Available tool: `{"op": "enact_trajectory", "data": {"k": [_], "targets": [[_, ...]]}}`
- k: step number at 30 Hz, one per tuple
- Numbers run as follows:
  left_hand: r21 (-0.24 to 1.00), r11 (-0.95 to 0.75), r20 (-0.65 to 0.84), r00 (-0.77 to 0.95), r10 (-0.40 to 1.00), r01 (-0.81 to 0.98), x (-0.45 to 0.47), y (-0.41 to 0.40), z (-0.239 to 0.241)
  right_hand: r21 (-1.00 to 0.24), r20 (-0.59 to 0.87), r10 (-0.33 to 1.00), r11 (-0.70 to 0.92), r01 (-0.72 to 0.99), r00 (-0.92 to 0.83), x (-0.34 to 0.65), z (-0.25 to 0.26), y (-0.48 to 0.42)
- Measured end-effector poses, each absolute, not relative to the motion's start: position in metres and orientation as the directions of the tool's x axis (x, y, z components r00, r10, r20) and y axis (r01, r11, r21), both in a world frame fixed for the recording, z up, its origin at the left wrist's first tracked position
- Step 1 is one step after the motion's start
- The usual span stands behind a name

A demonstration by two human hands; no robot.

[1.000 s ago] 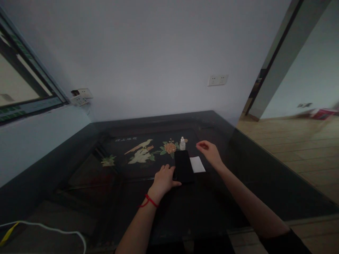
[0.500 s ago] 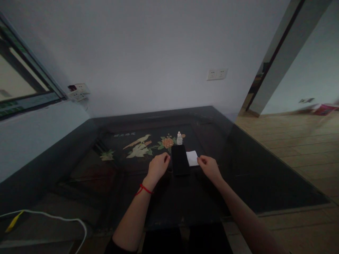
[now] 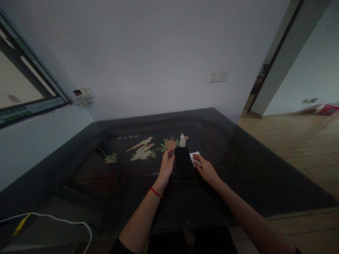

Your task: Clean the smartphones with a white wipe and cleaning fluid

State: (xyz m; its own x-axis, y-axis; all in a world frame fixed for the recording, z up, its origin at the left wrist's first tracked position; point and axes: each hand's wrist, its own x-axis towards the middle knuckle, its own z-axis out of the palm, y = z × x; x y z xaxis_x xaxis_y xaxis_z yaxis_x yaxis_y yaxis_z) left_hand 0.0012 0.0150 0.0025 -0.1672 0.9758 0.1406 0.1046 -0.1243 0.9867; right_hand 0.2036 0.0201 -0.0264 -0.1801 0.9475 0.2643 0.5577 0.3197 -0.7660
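Note:
A flat black rectangle that looks like a phone [image 3: 184, 163] lies on the dark table. My left hand [image 3: 166, 165] is at its left edge, thumb and fingers apart, fingertips near the upper corner; whether they touch it I cannot tell. Partly beneath the fingers of my right hand [image 3: 206, 170] lies a small white square sheet [image 3: 194, 154], cloth or paper, against the phone's right side. That hand's fingers are curved, with a gap between thumb and forefinger. Just beyond the phone's far end, a small white dropper bottle [image 3: 182, 141] stands upright.
The dark glossy table [image 3: 251, 183] bears a bird-and-flower picture [image 3: 143, 151]. Behind it is a wall with a socket plate [image 3: 218, 76]. A white cable [image 3: 58, 219] with a yellow tag [image 3: 21, 224] runs along the lower left. A window [image 3: 23, 77] is at the left.
My left hand has uncurled from a loose fist and moved up along the phone's edge. My right hand has slid left over the white sheet, from its outer edge toward the phone.

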Motion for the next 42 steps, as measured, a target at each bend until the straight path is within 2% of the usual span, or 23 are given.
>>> {"op": "enact_trajectory", "data": {"k": [3,5,7,10,14,21,30,35,42], "targets": [[0.995,-0.074,0.06,-0.216,0.975,-0.06,0.003,0.015,0.001,-0.695,0.264,0.942,0.334,0.637,-0.207,0.203,-0.026,0.019],[0.985,-0.036,-0.003,-0.228,0.974,-0.169,0.005,0.014,0.003,-0.699,0.276,0.94,0.339,0.629,-0.2,0.202,-0.022,0.021],[0.96,0.02,-0.086,-0.224,0.971,-0.28,0.009,0.012,0.007,-0.768,0.27,0.948,0.318,0.555,-0.17,0.199,-0.018,0.026],[0.9,0.106,-0.196,-0.174,0.965,-0.423,0.016,0.006,0.015,-0.902,0.183,0.978,0.208,0.378,-0.103,0.194,-0.018,0.035],[0.817,0.157,-0.258,-0.109,0.96,-0.555,0.022,-0.001,0.022,-0.963,0.124,0.988,0.141,0.231,-0.088,0.19,-0.03,0.04],[0.798,0.197,-0.272,-0.049,0.961,-0.569,0.023,-0.003,0.026,-0.99,0.074,0.992,0.085,0.109,-0.098,0.187,-0.04,0.031],[0.833,0.176,-0.248,-0.07,0.966,-0.525,0.028,-0.004,0.024,-0.95,0.142,0.98,0.173,0.258,-0.136,0.184,-0.031,0.024],[0.8,0.169,-0.251,-0.065,0.966,-0.575,0.027,-0.004,0.022,-0.938,0.171,0.973,0.209,0.278,-0.154,0.184,-0.027,0.024],[0.814,0.186,-0.273,-0.079,0.959,-0.55,0.027,-0.004,0.018,-0.937,0.158,0.976,0.197,0.29,-0.153,0.188,-0.029,0.027]]}}
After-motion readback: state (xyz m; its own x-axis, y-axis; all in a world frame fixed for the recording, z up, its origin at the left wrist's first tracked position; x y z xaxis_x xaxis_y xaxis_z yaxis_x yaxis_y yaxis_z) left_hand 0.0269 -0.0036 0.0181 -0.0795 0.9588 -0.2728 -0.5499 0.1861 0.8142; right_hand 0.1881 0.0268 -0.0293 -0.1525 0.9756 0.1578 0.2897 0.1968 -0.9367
